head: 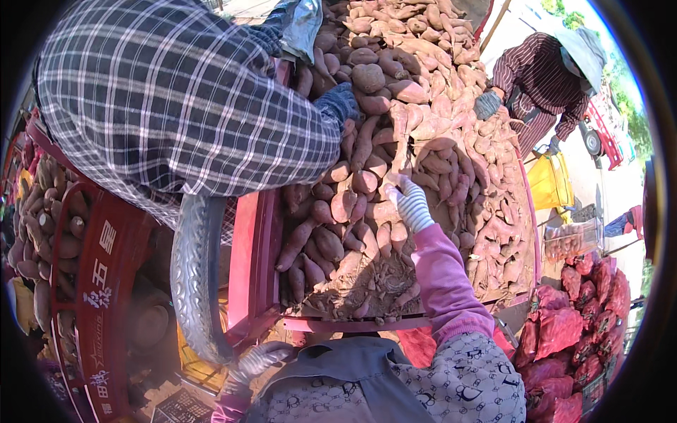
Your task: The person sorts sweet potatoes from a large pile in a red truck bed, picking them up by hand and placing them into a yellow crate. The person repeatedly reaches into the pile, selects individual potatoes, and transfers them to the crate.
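My right hand [413, 203], in a white-and-grey striped glove, reaches into a heap of sweet potatoes [329, 244] in a truck bed. Its fingertips meet the lower end of a long, pale sweet potato [403, 145]; whether they grip it cannot be made out. My left hand [263, 360], in a similar striped glove, hangs low outside the bed, close to its red metal corner post [254, 264]. That hand is blurred, and nothing shows in it. Soil and a few small sweet potatoes [362, 307] lie at the bed's near edge.
At the left, a person in a plaid shirt [185, 106] leans over the heap, a gloved hand [338, 103] on it. Another person [550, 79] works across the bed. A tyre [197, 280] stands beside the post. Filled red mesh sacks [563, 333] are stacked at the right.
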Tool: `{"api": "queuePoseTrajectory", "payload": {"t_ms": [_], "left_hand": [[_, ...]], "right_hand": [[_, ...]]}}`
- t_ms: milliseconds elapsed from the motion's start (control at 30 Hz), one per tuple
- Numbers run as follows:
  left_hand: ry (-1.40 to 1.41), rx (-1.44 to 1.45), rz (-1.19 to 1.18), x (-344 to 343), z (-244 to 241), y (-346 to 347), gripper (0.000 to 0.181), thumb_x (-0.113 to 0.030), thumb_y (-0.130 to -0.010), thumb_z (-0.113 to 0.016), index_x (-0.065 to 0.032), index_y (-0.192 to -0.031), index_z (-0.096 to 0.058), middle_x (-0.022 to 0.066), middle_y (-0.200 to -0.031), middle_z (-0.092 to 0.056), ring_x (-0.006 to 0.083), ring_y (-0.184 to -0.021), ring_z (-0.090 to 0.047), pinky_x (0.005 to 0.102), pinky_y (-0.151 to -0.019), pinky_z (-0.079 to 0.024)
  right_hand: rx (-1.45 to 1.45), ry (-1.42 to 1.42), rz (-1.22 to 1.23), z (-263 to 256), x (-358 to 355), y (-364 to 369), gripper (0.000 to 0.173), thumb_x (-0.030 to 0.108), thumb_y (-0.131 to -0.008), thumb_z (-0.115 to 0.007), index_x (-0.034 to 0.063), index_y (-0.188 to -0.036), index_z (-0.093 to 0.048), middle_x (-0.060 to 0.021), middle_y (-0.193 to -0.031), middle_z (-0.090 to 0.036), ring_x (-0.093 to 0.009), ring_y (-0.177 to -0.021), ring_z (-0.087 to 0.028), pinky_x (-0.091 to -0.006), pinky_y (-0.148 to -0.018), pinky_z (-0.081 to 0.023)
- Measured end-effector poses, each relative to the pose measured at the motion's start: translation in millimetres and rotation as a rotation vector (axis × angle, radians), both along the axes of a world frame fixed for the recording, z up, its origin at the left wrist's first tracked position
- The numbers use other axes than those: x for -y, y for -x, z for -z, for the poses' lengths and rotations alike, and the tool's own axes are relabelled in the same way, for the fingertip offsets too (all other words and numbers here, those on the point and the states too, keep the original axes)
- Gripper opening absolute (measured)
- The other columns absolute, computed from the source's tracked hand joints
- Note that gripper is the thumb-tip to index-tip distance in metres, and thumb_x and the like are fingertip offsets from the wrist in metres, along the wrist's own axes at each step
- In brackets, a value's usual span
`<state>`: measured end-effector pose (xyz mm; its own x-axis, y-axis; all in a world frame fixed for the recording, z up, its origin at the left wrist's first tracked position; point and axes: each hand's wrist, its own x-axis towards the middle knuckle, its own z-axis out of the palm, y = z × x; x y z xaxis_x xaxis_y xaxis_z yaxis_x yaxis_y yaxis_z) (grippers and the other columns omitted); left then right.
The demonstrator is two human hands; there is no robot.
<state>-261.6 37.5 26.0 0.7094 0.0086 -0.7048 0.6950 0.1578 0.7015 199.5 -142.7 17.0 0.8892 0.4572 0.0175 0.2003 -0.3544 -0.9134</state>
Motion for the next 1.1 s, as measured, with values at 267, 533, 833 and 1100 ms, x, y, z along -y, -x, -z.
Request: {"api": "queuePoseTrajectory", "payload": {"t_ms": [267,533,833,1100], "left_hand": [[-0.864,0.44,-0.049,33,3,-134,0.065,-0.026,-0.077,-0.072,0.0,-0.128,-0.042,0.0225,-0.127,-0.043,0.0356,-0.114,-0.048,0.0387,-0.097,-0.039],[-0.881,0.335,-0.123,32,-19,-190,0.072,-0.019,-0.075,-0.069,0.0018,-0.134,-0.034,0.0193,-0.139,-0.032,0.0305,-0.126,-0.037,0.0333,-0.104,-0.032],[-0.987,0.241,-0.027,31,-8,-197,0.077,-0.023,-0.071,-0.075,-0.0045,-0.135,-0.036,0.024,-0.139,-0.028,0.0387,-0.124,-0.039,0.0385,-0.101,-0.039],[-1.065,0.203,-0.068,14,-23,-256,0.079,-0.02,-0.074,-0.072,-0.0079,-0.139,-0.029,0.021,-0.145,-0.021,0.037,-0.128,-0.036,0.038,-0.103,-0.037]], "right_hand": [[0.551,0.219,0.003,-37,-81,-31,0.071,0.024,-0.073,-0.069,0.0061,-0.134,-0.037,-0.0207,-0.127,-0.043,-0.04,-0.115,-0.043,-0.0457,-0.096,-0.038],[0.487,0.151,0.042,7,-84,-55,0.076,0.022,-0.069,-0.07,0.0109,-0.135,-0.036,-0.0215,-0.134,-0.037,-0.039,-0.118,-0.041,-0.0466,-0.098,-0.037],[0.524,0.11,0.015,-1,-71,-108,0.076,0.019,-0.071,-0.067,0.0115,-0.138,-0.031,-0.02,-0.138,-0.032,-0.037,-0.125,-0.034,-0.0468,-0.104,-0.031],[0.202,-0.109,-0.12,25,-95,-105,0.03,0.002,-0.084,-0.049,0.0038,-0.113,-0.058,-0.02,-0.106,-0.062,-0.035,-0.099,-0.059,-0.0368,-0.087,-0.046]]}}
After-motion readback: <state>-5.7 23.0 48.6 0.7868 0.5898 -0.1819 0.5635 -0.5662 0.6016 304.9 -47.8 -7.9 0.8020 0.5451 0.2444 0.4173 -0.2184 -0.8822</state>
